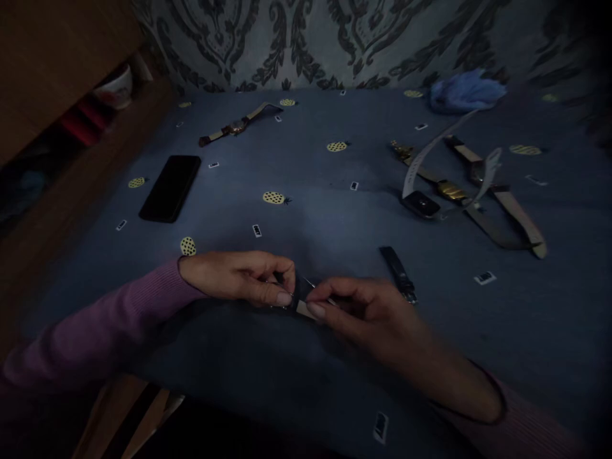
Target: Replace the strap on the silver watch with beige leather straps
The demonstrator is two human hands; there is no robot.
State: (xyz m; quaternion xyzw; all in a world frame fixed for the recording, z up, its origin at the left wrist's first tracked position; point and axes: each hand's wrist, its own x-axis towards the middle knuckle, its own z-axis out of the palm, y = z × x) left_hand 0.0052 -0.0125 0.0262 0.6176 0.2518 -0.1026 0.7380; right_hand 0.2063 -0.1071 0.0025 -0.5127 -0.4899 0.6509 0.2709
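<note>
My left hand (243,279) is closed, thumb against fingers, on a small metal-edged piece that looks like a watch case, mostly hidden by the fingers. Facing it, my right hand (370,312) pinches a pale-sided watch strap (305,309) between thumb and fingers. A thin metal pin or tool (308,281) sticks out at the right fingertips; its other end is hidden. The strap's end lies a little apart from the left fingertips. Beyond my right hand, a short dark strap piece with a buckle (398,273) rests on the table.
A black phone (171,189) lies at left, with a wristwatch (236,127) behind it. At right are a dark-faced watch with a white strap (421,204), a gold watch (450,190) and a brown-strapped watch (476,171). A blue cloth bundle (463,92) sits near the wall.
</note>
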